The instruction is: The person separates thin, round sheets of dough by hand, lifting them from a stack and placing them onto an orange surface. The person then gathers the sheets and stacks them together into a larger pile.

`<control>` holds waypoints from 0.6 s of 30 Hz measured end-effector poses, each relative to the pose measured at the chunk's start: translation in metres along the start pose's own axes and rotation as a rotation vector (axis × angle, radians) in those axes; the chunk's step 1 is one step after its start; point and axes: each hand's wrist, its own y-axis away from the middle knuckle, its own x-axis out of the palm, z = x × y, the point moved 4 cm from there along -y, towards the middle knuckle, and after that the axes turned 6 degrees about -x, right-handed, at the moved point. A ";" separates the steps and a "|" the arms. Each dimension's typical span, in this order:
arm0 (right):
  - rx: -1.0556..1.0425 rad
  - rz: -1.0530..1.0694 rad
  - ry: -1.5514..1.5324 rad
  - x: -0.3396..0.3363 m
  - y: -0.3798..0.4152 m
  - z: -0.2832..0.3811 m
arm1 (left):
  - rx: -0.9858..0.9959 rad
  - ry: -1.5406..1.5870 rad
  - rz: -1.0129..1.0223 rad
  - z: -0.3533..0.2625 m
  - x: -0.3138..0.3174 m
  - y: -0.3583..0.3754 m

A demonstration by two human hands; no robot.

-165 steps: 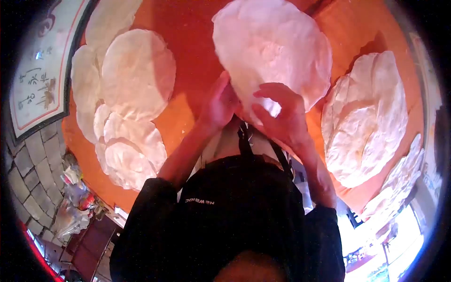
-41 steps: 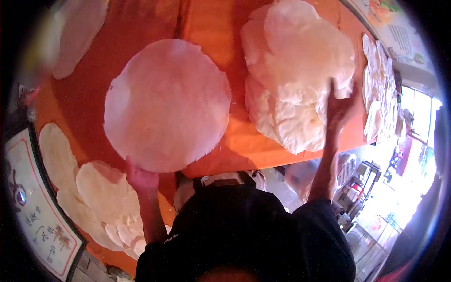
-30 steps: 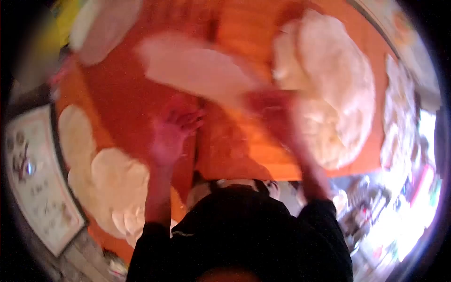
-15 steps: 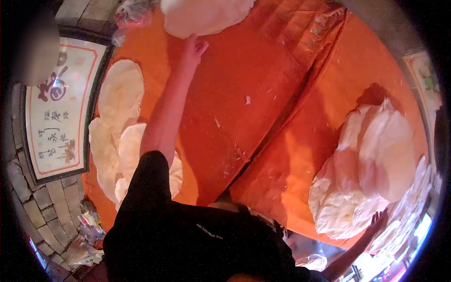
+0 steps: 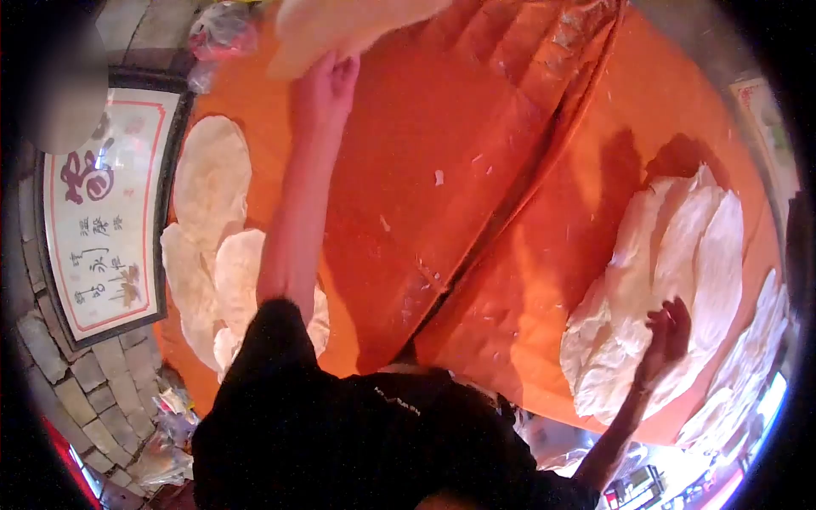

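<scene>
A thin, pale flatbread-like sheet (image 5: 361,30) shows at the top of the view, its far part cut off by the frame. My left hand (image 5: 327,89) reaches out to it with curled fingers pinching its near edge. On the right lies a pile of similar large pale sheets (image 5: 625,306), creased and overlapping. Over the lower part of that pile is my right hand (image 5: 667,336), fingers spread and holding nothing. More sheets (image 5: 214,170) lie overlapping on the left, partly hidden behind my left arm.
An orange-red cloth (image 5: 408,187) with a long dark fold covers the surface, and small pale scraps dot it. A framed sign with writing (image 5: 106,229) stands along the left edge. Plastic bags (image 5: 223,32) sit at the top left. Further pale sheets (image 5: 739,374) lie at far right.
My left hand has shifted slightly left with the sheet, which now tilts. My right hand has moved up and inward from the pile's lower edge to over the pile.
</scene>
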 end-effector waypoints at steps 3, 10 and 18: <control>0.035 0.142 -0.065 0.053 0.010 0.025 | -0.128 -0.188 -0.073 0.026 -0.001 0.148; -0.365 0.838 -0.093 0.159 0.076 0.123 | -0.659 -0.559 -0.167 0.095 -0.086 0.393; -0.657 0.937 -0.133 0.215 0.132 0.122 | -0.469 -0.359 0.144 0.100 -0.069 0.392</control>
